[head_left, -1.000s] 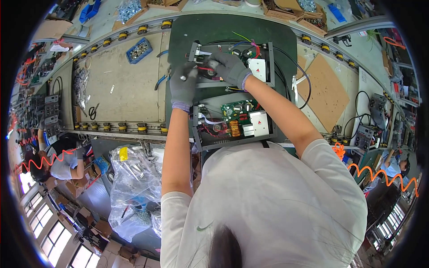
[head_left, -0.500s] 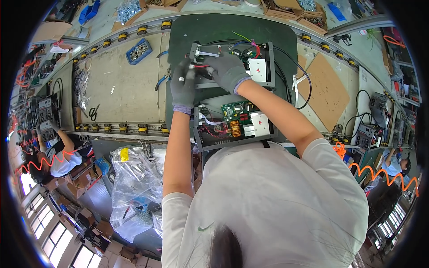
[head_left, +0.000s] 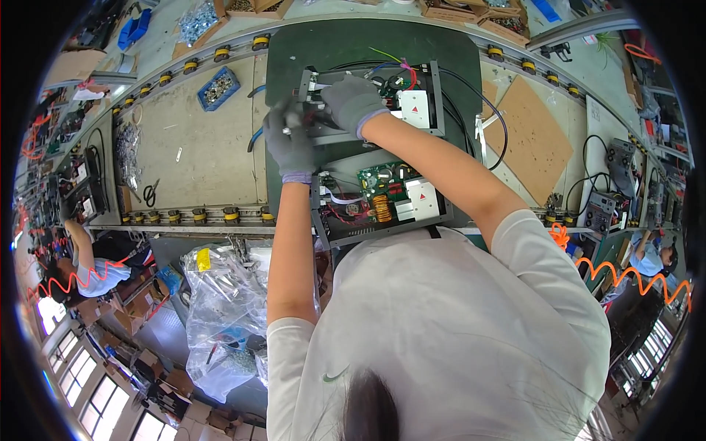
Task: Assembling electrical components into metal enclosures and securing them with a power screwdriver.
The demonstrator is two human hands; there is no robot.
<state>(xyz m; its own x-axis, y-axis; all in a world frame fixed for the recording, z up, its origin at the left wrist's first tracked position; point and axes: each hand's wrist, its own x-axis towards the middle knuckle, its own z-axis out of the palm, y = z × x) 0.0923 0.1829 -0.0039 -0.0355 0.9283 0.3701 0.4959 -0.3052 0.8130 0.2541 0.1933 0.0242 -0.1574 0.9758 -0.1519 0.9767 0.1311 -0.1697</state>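
Observation:
Both my hands wear grey gloves with purple cuffs and are at the left end of the farther open metal housing point(head_left: 435, 103). That housing holds a circuit board, coloured wires and a white metal block point(head_left: 414, 109). My right hand point(head_left: 354, 105) reaches over its left part, fingers bent down by a white ribbon cable; what they grip is hidden. At the housing's left end panel is my left hand point(head_left: 290, 143), its fingers smeared by motion. A second open housing point(head_left: 390, 234) lies nearer my body, with a green board point(head_left: 376, 178), a copper coil point(head_left: 381, 208) and another white block point(head_left: 421, 200).
The housings lie on a dark green mat point(head_left: 353, 44). Blue-handled pliers point(head_left: 255, 140) lie at its left edge. Farther left are a blue parts bin point(head_left: 218, 88) and scissors point(head_left: 151, 192). A black cable point(head_left: 504, 128) loops right, near a brown board point(head_left: 533, 147). Rollers point(head_left: 222, 54) line the bench.
The view has shifted slightly, so the housings appear a little farther left and up. My left hand is still moving at the left end panel; my right hand stays over the far housing.

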